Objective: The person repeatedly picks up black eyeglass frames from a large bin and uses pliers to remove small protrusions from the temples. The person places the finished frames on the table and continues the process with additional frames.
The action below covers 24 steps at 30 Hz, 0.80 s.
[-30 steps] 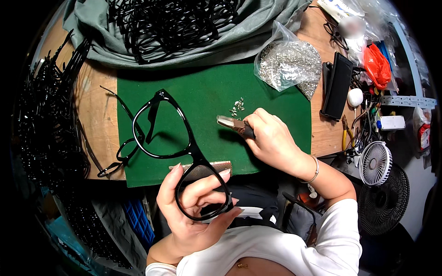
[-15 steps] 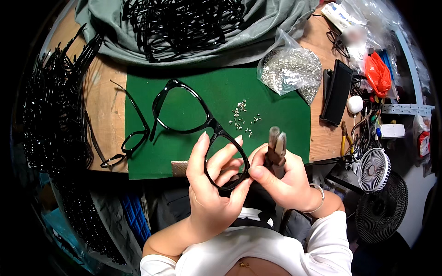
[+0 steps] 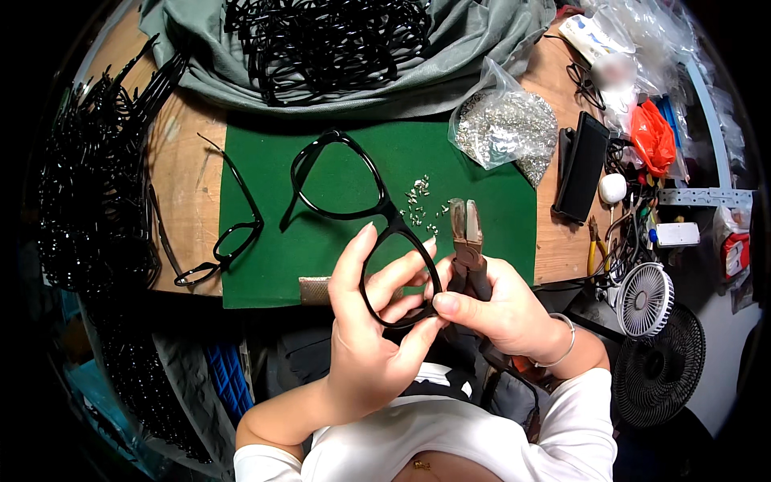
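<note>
My left hand (image 3: 360, 341) is closed on the lower rim of a black eyeglass frame (image 3: 389, 210), its fingers reaching through one lens opening. The frame slants up and left over a green mat, with one temple visible at its far end. In my right hand (image 3: 507, 312) is a pair of pliers (image 3: 467, 257), jaws pointing away and slightly parted. My right thumb touches the frame's near corner beside my left fingertips. Beyond the frame, several tiny silvery metal pieces (image 3: 417, 193) lie scattered on the mat.
A second black eyeglass frame (image 3: 259, 222) rests at the mat's left edge. Heaps of black frames (image 3: 329, 48) lie on grey cloth at the back and at far left. A clear bag of metal pieces (image 3: 506, 128), a black phone-like object (image 3: 585, 165) and a small white fan (image 3: 645, 300) are rightward.
The pliers have swung from pointing up toward the camera to lying flatter, jaws away from me. The held eyeglass frame has turned slightly, its far end moving right.
</note>
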{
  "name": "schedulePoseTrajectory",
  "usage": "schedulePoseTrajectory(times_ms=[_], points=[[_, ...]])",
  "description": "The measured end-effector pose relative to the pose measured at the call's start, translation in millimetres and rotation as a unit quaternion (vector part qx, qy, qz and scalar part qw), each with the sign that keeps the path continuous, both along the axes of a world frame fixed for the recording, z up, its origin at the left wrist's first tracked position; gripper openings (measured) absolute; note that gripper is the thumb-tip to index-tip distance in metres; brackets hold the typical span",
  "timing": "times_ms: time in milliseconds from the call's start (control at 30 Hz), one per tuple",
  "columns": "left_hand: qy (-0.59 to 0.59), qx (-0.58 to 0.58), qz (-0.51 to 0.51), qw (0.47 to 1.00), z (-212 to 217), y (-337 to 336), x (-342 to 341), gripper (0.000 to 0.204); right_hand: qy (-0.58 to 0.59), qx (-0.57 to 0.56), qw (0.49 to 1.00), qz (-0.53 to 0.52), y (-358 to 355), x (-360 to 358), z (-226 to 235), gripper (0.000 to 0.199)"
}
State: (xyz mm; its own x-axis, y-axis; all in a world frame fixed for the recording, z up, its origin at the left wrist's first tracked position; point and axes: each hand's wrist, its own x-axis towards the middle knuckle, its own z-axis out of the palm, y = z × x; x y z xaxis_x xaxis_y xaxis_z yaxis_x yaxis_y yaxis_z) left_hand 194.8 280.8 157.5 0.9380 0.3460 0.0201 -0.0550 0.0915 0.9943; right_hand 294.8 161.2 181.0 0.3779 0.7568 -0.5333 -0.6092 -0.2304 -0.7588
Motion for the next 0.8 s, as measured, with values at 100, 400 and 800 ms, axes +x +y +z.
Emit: schedulePoseTrajectory(times_ms=[100,400,800], points=[[0.015,-0.059,-0.032,0.998,12,10,-1,0.087,0.031,0.043,0.998,0.031,2,3,9,0.021],[0.005,-0.144,-0.075,0.987,20,34,-13,0.088,-0.213,-0.034,0.925,0.313,-15,21,25,0.030],[0.035,-0.163,-0.100,0.981,17,34,-16,0.086,-0.280,-0.098,0.866,0.404,6,18,33,0.036]])
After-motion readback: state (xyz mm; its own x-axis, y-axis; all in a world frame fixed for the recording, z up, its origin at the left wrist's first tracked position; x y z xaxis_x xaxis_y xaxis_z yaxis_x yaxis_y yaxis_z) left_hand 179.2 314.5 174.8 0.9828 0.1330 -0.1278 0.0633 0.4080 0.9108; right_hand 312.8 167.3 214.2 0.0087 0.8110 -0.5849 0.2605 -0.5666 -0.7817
